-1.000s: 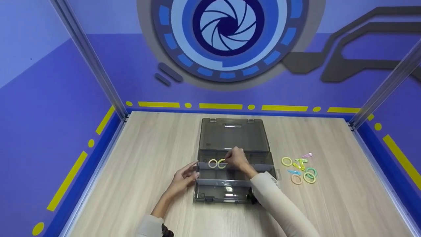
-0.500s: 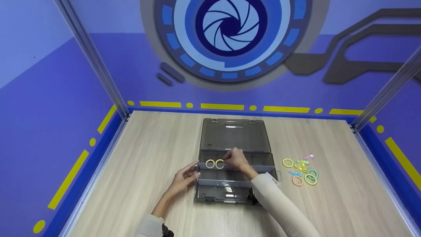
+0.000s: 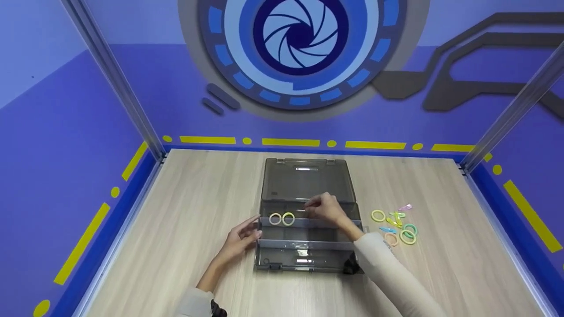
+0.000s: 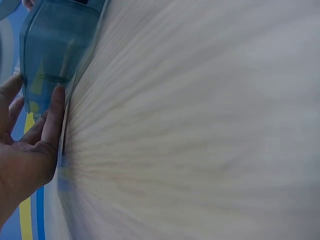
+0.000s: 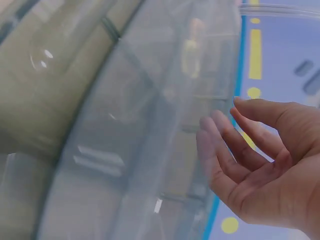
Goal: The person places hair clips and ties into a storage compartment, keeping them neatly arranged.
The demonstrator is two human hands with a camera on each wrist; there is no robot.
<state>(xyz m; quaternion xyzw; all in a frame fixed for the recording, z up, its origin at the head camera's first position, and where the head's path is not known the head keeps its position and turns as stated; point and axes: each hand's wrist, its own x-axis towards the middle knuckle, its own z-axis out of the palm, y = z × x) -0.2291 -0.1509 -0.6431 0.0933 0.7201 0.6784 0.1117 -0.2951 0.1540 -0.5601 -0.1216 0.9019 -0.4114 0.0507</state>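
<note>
A smoky see-through organizer box (image 3: 308, 269) lies with its lid (image 3: 308, 180) folded back. Two hair ties, one peach (image 3: 270, 219) and one yellow (image 3: 283, 219), sit side by side at the left of its rear compartment. My right hand (image 3: 327, 208) hovers over that compartment, to the right of the ties. In the right wrist view its fingers are loosely bent and hold nothing. My left hand (image 3: 240, 239) touches the left wall of the box with extended fingers. The left wrist view shows its fingertips against the box's side (image 4: 57, 45).
On the table right of the box lie several hair ties (image 3: 378, 210) in yellow, green and peach. Among them are small hair clips in yellow, blue (image 3: 388, 230) and pink (image 3: 405, 207). Two clear dividers (image 3: 304, 245) cross the box. A painted wall (image 3: 299, 125) stands behind the table.
My right hand has let go of the yellow hair tie and drawn away to the right. The tie stays beside the peach one. My left hand keeps its place at the box.
</note>
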